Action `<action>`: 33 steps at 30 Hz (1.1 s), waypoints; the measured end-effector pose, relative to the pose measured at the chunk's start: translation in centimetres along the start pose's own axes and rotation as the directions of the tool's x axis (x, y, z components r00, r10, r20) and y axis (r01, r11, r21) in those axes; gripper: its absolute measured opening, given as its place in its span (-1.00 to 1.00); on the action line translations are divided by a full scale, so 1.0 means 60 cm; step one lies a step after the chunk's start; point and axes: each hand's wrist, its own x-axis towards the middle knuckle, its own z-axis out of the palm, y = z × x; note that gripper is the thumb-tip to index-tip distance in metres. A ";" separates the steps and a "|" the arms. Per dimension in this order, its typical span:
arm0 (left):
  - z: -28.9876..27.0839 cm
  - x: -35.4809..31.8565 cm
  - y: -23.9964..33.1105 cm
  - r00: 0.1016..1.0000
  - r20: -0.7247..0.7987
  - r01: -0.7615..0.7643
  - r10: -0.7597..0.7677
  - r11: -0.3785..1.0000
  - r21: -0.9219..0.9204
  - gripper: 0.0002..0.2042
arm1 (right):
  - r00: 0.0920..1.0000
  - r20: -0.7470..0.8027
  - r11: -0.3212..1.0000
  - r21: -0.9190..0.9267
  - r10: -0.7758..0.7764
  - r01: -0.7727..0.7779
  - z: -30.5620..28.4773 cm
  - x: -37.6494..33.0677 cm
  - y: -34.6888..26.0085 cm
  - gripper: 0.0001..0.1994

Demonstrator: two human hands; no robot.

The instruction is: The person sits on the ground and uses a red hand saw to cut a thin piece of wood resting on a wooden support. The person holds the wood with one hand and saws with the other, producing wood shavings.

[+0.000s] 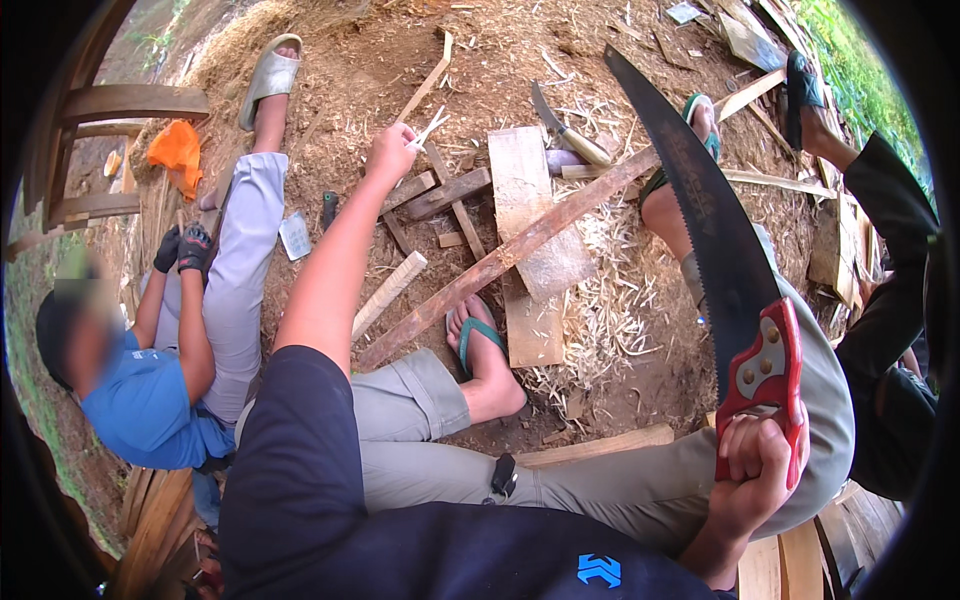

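Observation:
My left hand (390, 155) reaches forward over the ground, its fingers closed on a few thin pale wood slivers (430, 127). A longer thin wood strip (428, 80) rises just beyond that hand; I cannot tell whether the fingers grip it too. At the right, my right hand (757, 465) is wrapped round the red handle of a pruning saw (715, 235). Its dark curved blade stands up and leans left, toothed edge toward the left, tip near the top of the view. The blade hides part of my right leg and the ground behind.
A curved knife (570, 132) lies by wide boards (525, 180), crossed by a long brown wooden bar (520, 245). Shavings (625, 300) litter the dirt. At left sits a gloved person (160, 370) near an orange cloth (177, 157); another person's dark-clothed leg (880, 230) is at right.

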 end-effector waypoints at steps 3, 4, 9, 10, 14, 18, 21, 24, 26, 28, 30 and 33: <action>0.010 -0.007 0.015 0.998 -0.032 0.053 -0.051 0.996 0.077 -0.84 | 1.000 -0.002 1.000 -0.012 0.003 -0.003 0.007 0.000 -0.001 -0.73; 0.011 -0.011 0.022 0.997 -0.032 0.072 -0.069 0.992 0.102 -0.83 | 1.000 -0.024 1.000 -0.020 0.007 -0.008 0.013 -0.001 -0.003 -0.73; -0.002 -0.019 0.040 0.989 -0.063 0.140 -0.133 0.981 0.132 -0.86 | 0.998 -0.056 0.999 -0.026 0.024 -0.026 0.018 0.000 -0.004 -0.75; -0.004 -0.019 0.040 0.987 -0.076 0.150 -0.140 0.979 0.140 -0.87 | 0.999 -0.043 0.999 -0.023 0.022 -0.023 0.016 0.001 -0.004 -0.75; -0.008 -0.018 0.028 0.990 -0.013 0.139 -0.138 0.985 0.105 -0.84 | 1.000 -0.016 1.000 -0.009 0.012 -0.013 0.012 0.001 -0.004 -0.75; -0.004 -0.030 0.037 0.990 -0.068 0.130 -0.122 0.985 0.116 -0.87 | 1.000 -0.009 1.000 -0.007 0.014 -0.014 0.012 0.000 -0.005 -0.74; -0.015 -0.031 0.048 0.981 -0.037 0.194 -0.191 0.977 0.093 -0.88 | 1.000 -0.023 1.000 -0.003 0.009 -0.009 0.013 -0.005 -0.004 -0.72; -0.028 -0.027 0.034 0.986 -0.066 0.155 -0.154 0.988 0.021 -0.79 | 1.000 -0.016 1.000 -0.020 -0.010 0.009 0.017 -0.002 -0.004 -0.71; -0.027 -0.031 0.033 0.983 -0.018 0.184 -0.183 0.981 0.054 -0.78 | 1.000 -0.013 1.000 -0.021 0.006 -0.006 0.017 0.000 -0.006 -0.71; -0.024 -0.038 0.034 0.985 -0.003 0.172 -0.173 0.982 0.075 -0.78 | 1.000 -0.014 1.000 -0.015 0.017 -0.017 0.014 -0.001 -0.005 -0.70; -0.013 -0.044 0.038 0.984 -0.069 0.168 -0.162 0.981 0.094 -0.79 | 1.000 -0.013 1.000 -0.013 0.026 -0.026 0.013 -0.002 -0.005 -0.69; -0.007 -0.050 0.037 0.979 -0.091 0.191 -0.181 0.975 0.117 -0.81 | 0.999 -0.005 0.999 -0.019 0.031 -0.032 0.014 -0.005 -0.006 -0.68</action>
